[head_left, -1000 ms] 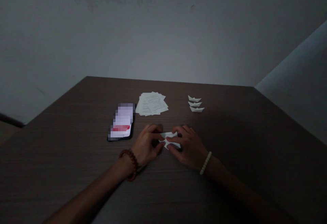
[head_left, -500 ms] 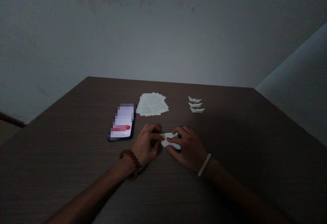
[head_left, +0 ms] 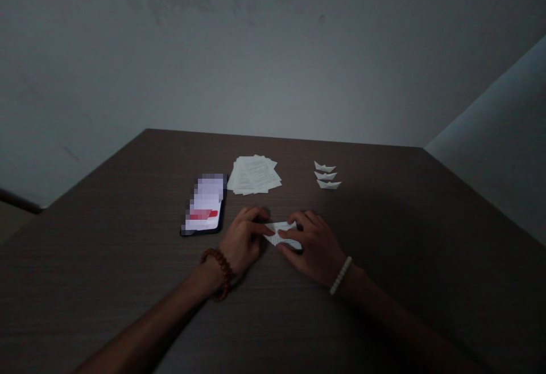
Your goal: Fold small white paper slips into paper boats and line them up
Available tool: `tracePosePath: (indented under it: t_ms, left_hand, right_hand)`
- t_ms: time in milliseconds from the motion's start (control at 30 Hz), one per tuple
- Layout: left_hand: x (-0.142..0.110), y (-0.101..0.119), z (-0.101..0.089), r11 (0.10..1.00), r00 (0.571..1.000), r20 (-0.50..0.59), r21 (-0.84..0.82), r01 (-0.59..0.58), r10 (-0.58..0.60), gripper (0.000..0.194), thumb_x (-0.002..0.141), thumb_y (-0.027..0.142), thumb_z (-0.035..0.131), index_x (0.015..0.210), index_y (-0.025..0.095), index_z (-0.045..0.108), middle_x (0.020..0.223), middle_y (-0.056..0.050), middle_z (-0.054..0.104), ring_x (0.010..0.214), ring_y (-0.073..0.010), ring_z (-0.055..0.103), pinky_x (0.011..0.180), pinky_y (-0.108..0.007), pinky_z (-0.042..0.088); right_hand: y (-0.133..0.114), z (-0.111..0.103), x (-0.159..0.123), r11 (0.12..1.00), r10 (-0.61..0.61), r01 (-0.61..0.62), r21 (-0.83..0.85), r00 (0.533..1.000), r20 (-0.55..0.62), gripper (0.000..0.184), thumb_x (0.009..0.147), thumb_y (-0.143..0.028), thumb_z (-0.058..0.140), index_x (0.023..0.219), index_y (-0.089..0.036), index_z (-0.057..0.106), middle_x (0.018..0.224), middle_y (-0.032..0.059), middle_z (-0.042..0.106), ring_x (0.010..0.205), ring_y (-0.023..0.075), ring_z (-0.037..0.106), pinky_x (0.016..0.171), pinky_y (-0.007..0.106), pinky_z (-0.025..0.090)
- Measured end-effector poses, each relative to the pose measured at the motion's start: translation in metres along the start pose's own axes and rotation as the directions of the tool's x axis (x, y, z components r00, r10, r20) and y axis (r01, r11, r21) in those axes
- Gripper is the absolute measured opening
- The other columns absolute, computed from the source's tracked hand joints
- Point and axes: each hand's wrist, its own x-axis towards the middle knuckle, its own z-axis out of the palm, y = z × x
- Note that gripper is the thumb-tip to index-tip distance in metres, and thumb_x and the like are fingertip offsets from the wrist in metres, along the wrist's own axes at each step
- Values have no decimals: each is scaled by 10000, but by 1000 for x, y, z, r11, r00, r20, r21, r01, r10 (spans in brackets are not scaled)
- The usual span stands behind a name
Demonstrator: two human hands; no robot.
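A small folded piece of printed paper lies on the table between my hands. My left hand, with a brown bead bracelet at the wrist, has its index finger on the paper's left part; its thumb is tucked low and partly hidden. My right hand, wearing a pale bead bracelet, grips the right part, thumb at the near edge and fingers on top. Beyond it, three folded paper boats stand in a short column. A pile of loose printed sheets lies farther back, left of the boats.
A smartphone with a lit, blurred screen lies left of my left hand. The dark wood-grain table reaches back to a grey wall. Another wall surface rises at the right.
My left thumb has drawn back from the paper's near left corner, and more of that corner shows. The right hand has hardly moved.
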Motion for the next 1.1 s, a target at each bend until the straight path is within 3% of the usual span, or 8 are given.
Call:
tracePosePath:
  t_ms: [200,367,467,567,967,1100]
  left_hand:
    - [-3,-7,-2,999,999,16,-17,-48,48,512,586,-89,432,861,214,741,1080,-61,602,1013,-230,522,880,-418,471]
    - [-5,-13,-9,993,993,12,-21,-115,115,359,724,24,456,917,178,716,1070,-81,611,1014,-232,535,876,-424,478]
    - [-4,-19,-17,956,948,136,14,-292,287,348,737,66,473,976,174,703,1128,-104,589,1052,-253,514,885,-439,477]
    - [-3,-23,-23,922,905,210,32,-386,371,342,756,67,460,977,171,699,1149,-115,588,1070,-251,512,892,-430,487]
    - [-2,-24,-22,918,912,115,3,-396,393,295,763,56,449,839,155,716,1088,-113,635,1004,-230,554,842,-398,515]
    - [-2,-25,-22,921,914,123,-11,-389,388,304,761,51,446,842,158,719,1097,-115,623,1033,-235,541,879,-413,495]
  right_hand:
    - [1,2,-1,1000,1,-2,-4,1000,-18,188,803,-334,659,976,-265,685,1027,66,565,939,227,485,800,376,386]
    - [2,3,-1,1000,1,-1,-1,1000,-10,198,812,-339,648,991,-260,681,1041,68,564,955,229,484,799,374,384]
    - [2,4,-2,1000,5,-5,2,1000,-9,198,812,-337,649,991,-260,679,1046,67,564,965,228,482,805,373,386]
    - [2,5,-2,1000,6,-6,1,1000,-14,198,807,-341,653,983,-255,681,1040,68,565,966,231,482,808,379,388]
    - [3,1,-1,999,-41,41,-7,999,6,212,830,-314,619,1021,-230,661,1051,79,566,960,233,482,821,380,382]
    - [0,-4,0,986,-158,161,-32,983,92,274,851,-227,571,1120,-249,618,1134,84,554,1006,242,465,844,391,365]
